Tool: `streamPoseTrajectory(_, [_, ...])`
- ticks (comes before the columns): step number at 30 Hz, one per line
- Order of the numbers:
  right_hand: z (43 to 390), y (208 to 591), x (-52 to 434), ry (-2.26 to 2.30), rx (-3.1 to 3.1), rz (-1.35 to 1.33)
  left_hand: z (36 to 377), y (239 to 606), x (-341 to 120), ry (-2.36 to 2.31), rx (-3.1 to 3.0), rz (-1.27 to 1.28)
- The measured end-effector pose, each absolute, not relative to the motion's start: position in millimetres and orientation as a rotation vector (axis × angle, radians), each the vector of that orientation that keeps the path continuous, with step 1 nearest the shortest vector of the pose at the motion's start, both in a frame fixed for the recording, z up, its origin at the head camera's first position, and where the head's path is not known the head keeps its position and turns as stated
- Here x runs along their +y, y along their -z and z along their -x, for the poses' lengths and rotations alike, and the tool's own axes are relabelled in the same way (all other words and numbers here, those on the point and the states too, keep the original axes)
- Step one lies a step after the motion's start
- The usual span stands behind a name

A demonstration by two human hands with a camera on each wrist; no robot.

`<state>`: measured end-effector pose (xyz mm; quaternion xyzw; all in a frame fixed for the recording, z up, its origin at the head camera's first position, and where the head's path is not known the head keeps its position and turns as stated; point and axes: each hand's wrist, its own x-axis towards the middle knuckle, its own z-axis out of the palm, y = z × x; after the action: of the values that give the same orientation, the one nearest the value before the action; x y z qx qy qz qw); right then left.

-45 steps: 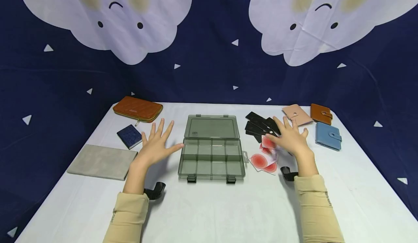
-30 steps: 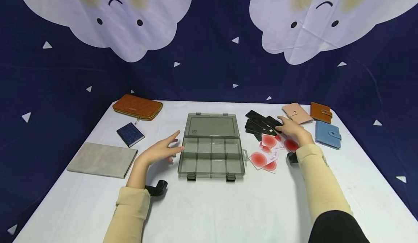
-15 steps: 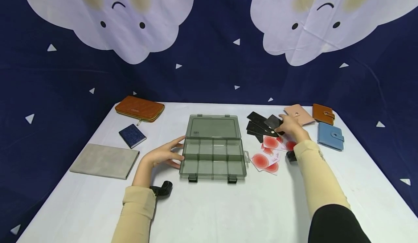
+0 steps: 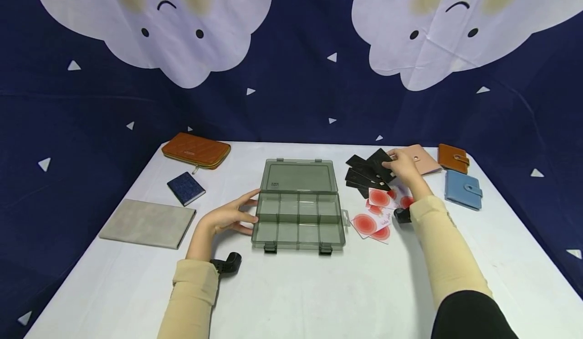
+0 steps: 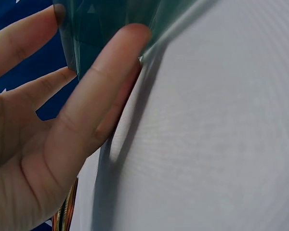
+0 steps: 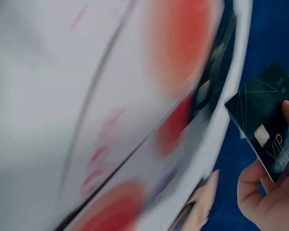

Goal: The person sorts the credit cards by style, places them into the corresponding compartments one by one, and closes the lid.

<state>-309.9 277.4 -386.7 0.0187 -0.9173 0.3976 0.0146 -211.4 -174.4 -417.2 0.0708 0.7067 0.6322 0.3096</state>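
A translucent grey-green plastic organizer box [image 4: 299,221] lies with its lid raised back in the middle of the table. My left hand [image 4: 224,217] rests against its left side, fingers fairly straight; in the left wrist view the thumb and fingertips of that hand [image 5: 62,120] touch the box wall [image 5: 113,19]. My right hand [image 4: 406,171] pinches a black card [image 4: 380,164], which is tilted up above several other black cards [image 4: 362,178]. "VIP" and a gold chip show on the held card [image 6: 262,122] in the right wrist view. Red-and-white cards [image 4: 365,224] lie nearer.
At the left lie a brown zip wallet [image 4: 196,150], a dark blue notebook [image 4: 185,188] and a grey flat pouch [image 4: 148,222]. At the back right are pink [image 4: 422,160], brown [image 4: 452,157] and blue [image 4: 462,189] snap wallets.
Both hands were spread above the table. The left came down against the box's left side. The right reached to the black cards, took hold of one and lifted it.
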Motion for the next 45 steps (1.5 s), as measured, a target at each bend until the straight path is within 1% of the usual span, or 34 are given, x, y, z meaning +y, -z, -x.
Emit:
streamPoseTrajectory(6, [300,368,248,-1.683,-2.720,-0.031,210,417,-175,-1.668,1.870,-0.176])
streamPoseTrajectory(11, [295,361,225,-1.848,-2.641,-0.110,209,416,-176,-1.670,1.865,-0.178])
streamPoseTrajectory(20, [286,359,193,-1.898,-2.714,-0.275,209,418,-176,-1.670,1.854,-0.188])
streamPoseTrajectory(27, [276,353,165,-1.913,-2.740,-0.334,208,418,-176,-1.667,1.858,-0.187])
streamPoseTrajectory(32, [268,349,144,-1.759,-2.829,-0.396,208,418,-176,-1.668,1.854,-0.187])
streamPoseTrajectory(39, [260,348,111,-1.714,-3.034,-0.611,209,417,-176,-1.660,1.854,-0.187])
streamPoseTrajectory(45, [255,350,82,-1.543,-3.228,-0.649,210,415,-174,-1.657,1.859,-0.178])
